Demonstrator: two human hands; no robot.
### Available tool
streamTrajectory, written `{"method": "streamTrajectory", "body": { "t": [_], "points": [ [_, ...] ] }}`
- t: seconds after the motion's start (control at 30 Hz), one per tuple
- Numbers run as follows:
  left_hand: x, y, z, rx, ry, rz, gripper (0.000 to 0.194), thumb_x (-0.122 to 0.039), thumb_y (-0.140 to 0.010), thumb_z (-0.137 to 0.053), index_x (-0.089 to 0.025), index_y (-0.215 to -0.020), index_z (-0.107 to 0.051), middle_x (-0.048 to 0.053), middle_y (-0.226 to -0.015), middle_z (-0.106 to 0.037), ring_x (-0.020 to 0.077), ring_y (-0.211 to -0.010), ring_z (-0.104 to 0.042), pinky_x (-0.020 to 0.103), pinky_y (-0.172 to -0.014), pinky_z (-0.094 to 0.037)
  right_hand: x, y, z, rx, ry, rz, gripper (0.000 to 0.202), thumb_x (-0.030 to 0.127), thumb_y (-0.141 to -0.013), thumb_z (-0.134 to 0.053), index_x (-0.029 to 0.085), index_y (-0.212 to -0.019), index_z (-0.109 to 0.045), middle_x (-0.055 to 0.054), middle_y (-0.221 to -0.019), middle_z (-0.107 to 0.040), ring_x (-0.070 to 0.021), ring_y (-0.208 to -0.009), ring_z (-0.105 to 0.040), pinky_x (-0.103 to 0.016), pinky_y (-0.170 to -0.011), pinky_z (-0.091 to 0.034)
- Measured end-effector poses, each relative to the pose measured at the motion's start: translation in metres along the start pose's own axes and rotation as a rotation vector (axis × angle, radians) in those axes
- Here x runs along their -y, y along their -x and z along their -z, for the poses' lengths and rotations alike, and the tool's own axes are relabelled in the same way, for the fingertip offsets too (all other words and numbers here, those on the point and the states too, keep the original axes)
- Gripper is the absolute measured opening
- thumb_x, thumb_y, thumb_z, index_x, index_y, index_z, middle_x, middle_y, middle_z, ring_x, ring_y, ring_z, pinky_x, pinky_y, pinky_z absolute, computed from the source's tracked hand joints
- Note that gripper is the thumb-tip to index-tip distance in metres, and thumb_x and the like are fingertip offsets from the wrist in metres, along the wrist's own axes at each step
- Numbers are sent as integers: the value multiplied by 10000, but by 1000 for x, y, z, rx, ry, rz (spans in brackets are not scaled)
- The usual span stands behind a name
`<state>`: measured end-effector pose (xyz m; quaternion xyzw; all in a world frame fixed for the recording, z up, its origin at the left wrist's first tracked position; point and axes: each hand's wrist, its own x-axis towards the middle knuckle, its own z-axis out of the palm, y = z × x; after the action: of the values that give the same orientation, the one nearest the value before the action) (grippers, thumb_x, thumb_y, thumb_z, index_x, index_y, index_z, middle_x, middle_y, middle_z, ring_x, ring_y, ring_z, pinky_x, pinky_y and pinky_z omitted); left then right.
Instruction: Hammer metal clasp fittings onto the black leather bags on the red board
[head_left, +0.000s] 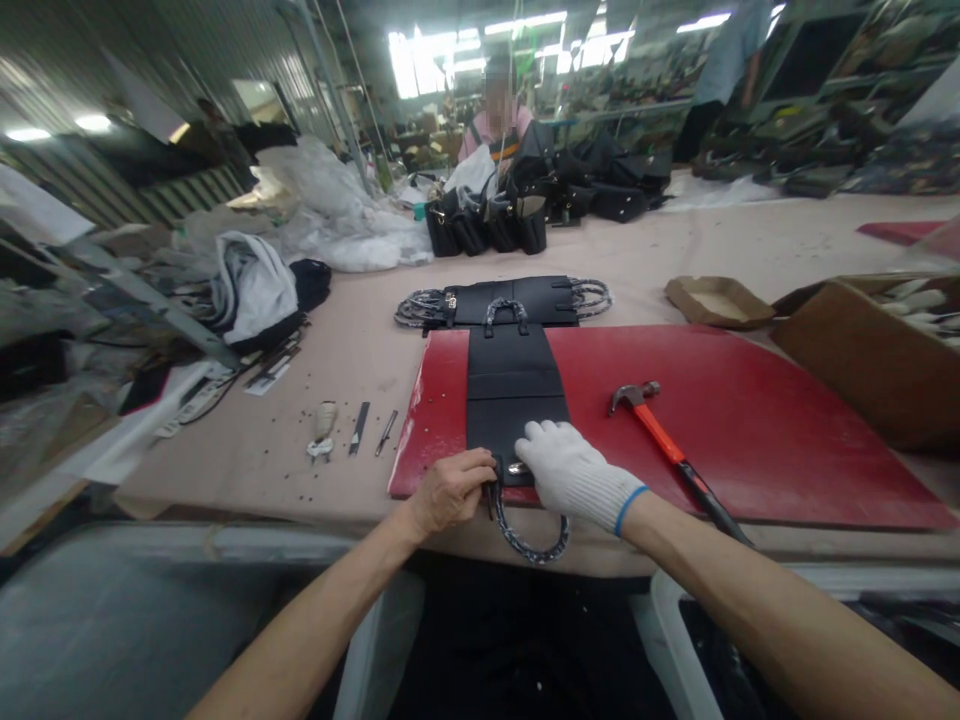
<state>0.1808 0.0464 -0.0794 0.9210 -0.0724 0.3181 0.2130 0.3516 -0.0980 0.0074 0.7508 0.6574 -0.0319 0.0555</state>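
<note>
From the head view, the only one I have: a long black leather-like panel (516, 378) lies lengthwise away from me across a glossy red flat mat (720, 440). Its near end sits between my two hands; the rest runs forward, beyond my fingertips.

My left hand (454, 490), bare, comes in at the panel's near left corner. Thumb and fingertips are pinched together on a small black strap tab (492, 498) there. My right hand (574, 472), in a white knitted glove with a blue cuff edge, lies over the near right part of the panel, fingers curled down. Whether it grips or only presses I cannot tell; the palm side is hidden. A small shiny metal fitting (516, 468) shows between the hands, just beside the gloved fingertips.

A dark loop handle in clear wrapping (540, 553) hangs toward me from the near end, below and between the hands. A second wrapped loop handle (507, 315) lies at the far end, well apart from them, next to a pile of black panels (536, 300).

Right of the gloved hand, on the mat: a claw hammer with an orange-and-black handle (660, 430), untouched. Left of the bare hand, on the beige-covered table (247, 470): a flat grey metal tool (360, 428) and a slim metal rod (386, 434).
</note>
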Motion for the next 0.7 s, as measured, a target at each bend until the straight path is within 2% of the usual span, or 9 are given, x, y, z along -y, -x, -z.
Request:
{"method": "streamTrajectory", "body": {
  "t": [0.1, 0.2, 0.3, 0.4, 0.53, 0.6, 0.7],
  "points": [
    [0, 0, -1, 2, -9, 13, 315, 3, -873, -458, -163, -976, -706, 111, -1077, -743, 200, -1037, -740, 354, -955, -638, -5, -1, 0, -16, -41, 4, 204, 317, -854, -662, 163, -976, -715, -157, -1056, -633, -307, -974, -609, -463, -923, -453],
    [2, 1, -3, -5, 2, 12, 313, 7, -878, -455, -159, -972, -703, 107, -1064, -743, 199, -1027, -737, 345, -948, -637, -7, 1, -1, -19, -87, 26, 324, 443, -758, -769, 178, -936, -716, -142, -1065, -618, -325, -988, -580, -521, -985, -410],
    [2, 2, -4, -15, 11, 16, 315, 16, -872, -453, -153, -971, -700, 110, -1062, -741, 197, -1024, -733, 340, -943, -634, -8, 3, -4, -35, -144, 73, 261, 364, -716, -792, 178, -874, -701, -136, -1068, -612, -316, -986, -556, -477, -931, -427],
    [3, 3, -4, -5, 1, 22, 324, 18, -862, -455, -155, -977, -704, 109, -1073, -739, 189, -1014, -734, 329, -936, -633, -19, 7, -9, -72, -234, 124, 73, 211, -803, -670, 176, -867, -678, -108, -1002, -625, -263, -936, -552, -391, -838, -446],
    [3, 3, -4, -15, 4, 21, 333, 23, -863, -455, -153, -985, -709, 107, -1076, -739, 186, -1022, -730, 325, -935, -633, -43, 20, -19, -111, -389, 223, 229, 14, -768, -546, 198, -826, -669, -50, -943, -657, -197, -906, -573, -328, -847, -469],
    [3, 3, -4, -20, 17, 15, 338, 26, -858, -453, -155, -983, -709, 104, -1071, -737, 184, -1019, -729, 325, -937, -632, -52, 30, -23, -133, -454, 256, 266, -9, -756, -527, 205, -803, -677, -53, -971, -673, -200, -944, -585, -340, -874, -488],
    [4, 4, -5, -17, 32, 18, 351, 29, -842, -455, -161, -995, -708, 100, -1076, -733, 184, -1014, -730, 324, -937, -631, -55, 43, -33, -180, -523, 263, 301, 4, -804, -480, 209, -849, -696, -82, -1061, -684, -217, -1023, -599, -386, -921, -517]
  ]
}}
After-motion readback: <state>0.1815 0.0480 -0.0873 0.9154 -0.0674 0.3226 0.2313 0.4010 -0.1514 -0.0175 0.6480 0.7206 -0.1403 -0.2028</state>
